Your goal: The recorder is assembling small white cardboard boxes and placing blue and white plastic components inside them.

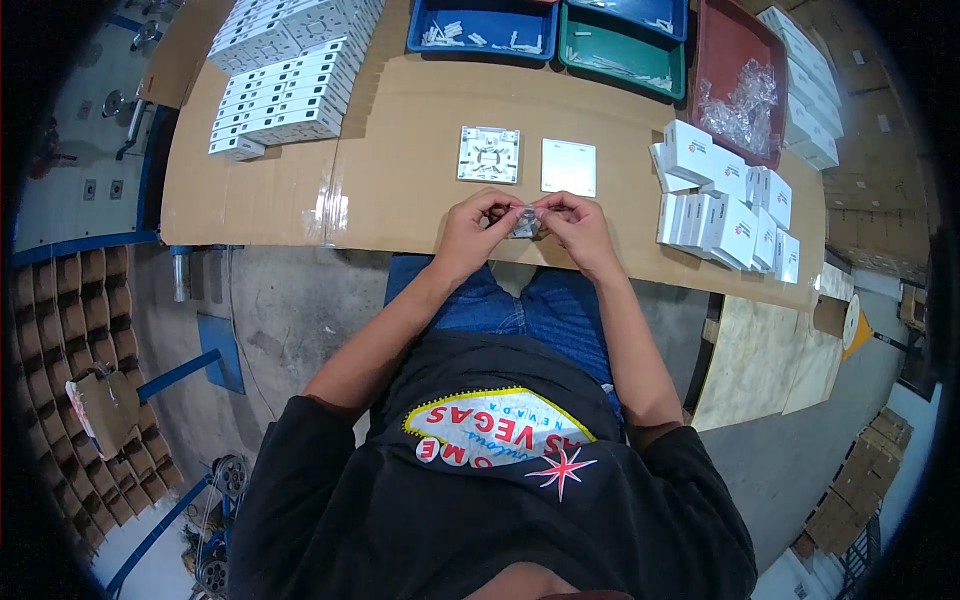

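Near the table's front edge, my left hand (478, 227) and my right hand (577, 230) meet with fingertips pinched. Between them they hold a small, greyish, see-through packet (525, 222), which looks like a little plastic bag. My fingers cover part of it, and its contents are too small to make out. Just beyond my left hand lies a square white plastic housing (489, 155) with its moulded inner side facing up. Beside it, past my right hand, a flat square white cover (568, 167) rests on the cardboard-covered table (400, 150).
White housings (290, 100) stand stacked at the far left. At the back are blue (480, 45) and green trays (620, 75) with small white parts, and a red tray (715, 120) with clear plastic bags. Small white boxes (735, 232) are piled at the right.
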A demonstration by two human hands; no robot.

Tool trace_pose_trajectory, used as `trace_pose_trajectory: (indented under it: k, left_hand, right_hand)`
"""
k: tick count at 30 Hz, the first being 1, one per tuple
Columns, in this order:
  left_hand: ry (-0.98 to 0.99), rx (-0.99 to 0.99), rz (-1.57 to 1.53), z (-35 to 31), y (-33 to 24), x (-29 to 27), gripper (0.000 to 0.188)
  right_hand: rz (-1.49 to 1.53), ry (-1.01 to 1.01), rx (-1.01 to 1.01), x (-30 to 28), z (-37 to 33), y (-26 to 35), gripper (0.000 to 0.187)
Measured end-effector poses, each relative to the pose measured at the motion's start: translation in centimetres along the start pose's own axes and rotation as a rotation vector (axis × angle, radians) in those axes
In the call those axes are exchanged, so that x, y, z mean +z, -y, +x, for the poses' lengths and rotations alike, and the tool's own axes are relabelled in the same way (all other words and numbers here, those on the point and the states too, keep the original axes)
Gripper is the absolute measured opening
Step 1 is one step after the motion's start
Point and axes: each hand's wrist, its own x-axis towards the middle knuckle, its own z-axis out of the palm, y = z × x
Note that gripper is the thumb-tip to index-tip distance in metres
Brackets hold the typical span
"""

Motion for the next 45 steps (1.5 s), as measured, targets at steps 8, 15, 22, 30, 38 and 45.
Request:
trace_pose_trajectory:
  k: [8, 15, 22, 30, 38, 45]
  left_hand:
    - [-0.013, 0.046, 0.035, 0.0, 0.1, 0.0, 0.012]
    - [0.023, 0.064, 0.104, 0.0, -0.1, -0.2, 0.010]
    - [0.028, 0.067, 0.136, -0.1, -0.4, -0.1, 0.011]
    - [-0.001, 0.066, 0.134, -0.1, -0.3, 0.1, 0.009]
    - [0.008, 0.085, 0.188, -0.2, -0.6, 0.1, 0.011]
    - [0.010, 0.073, 0.150, 0.0, -0.3, -0.4, 0.012]
  right_hand:
    - [0.000, 0.017, -0.043, 0.0, 0.2, -0.6, 0.013]
    - [0.006, 0.028, -0.069, -0.1, 0.4, -1.4, 0.012]
    - [0.018, 0.013, -0.108, 0.3, 0.4, -1.6, 0.009]
    - [-0.026, 0.016, -0.130, 0.4, 0.7, -2.1, 0.009]
    - [-0.082, 0.014, -0.142, 0.5, 0.6, -2.3, 0.007]
    - [-0.049, -0.020, -0.161, 0.5, 0.6, -1.9, 0.009]
